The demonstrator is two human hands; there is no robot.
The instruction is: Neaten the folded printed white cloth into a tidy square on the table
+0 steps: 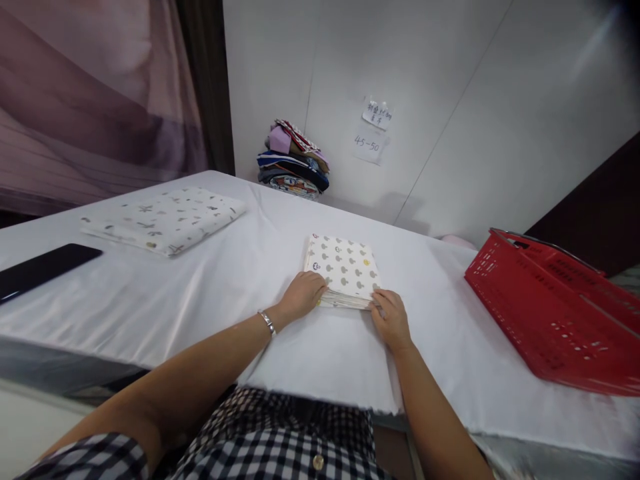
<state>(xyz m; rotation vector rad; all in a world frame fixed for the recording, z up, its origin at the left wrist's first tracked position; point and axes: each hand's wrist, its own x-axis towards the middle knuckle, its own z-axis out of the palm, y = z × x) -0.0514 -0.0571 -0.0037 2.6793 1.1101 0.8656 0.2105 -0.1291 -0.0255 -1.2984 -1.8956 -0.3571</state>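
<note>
On the white-covered table [205,287], folded cloth [345,263] lay held at both near corners

The cloth, printed with grey and yellow motifs, rested flat directly ahead of the person, its body reaching away from the hands toward the wall [430,80]. It looked close to square, so no long axis stood out; its layered near edge ran crosswise from one hand to the other.

Neither hand had farther to go, as both were touching it. The left hand [303,295] had its fingers bent over the near left corner, its thumb too hidden to tell. The right hand [391,320] closed on the near right corner, fingertips on the top layer and edge. Each grip was narrow, with only cloth in it.

Well apart to the left lay a second patterned cloth [175,220], beyond a dark flat device [47,267]. To the right stood a red basket [545,313]; a stack of folded fabrics [295,167] sat by the wall.
</note>
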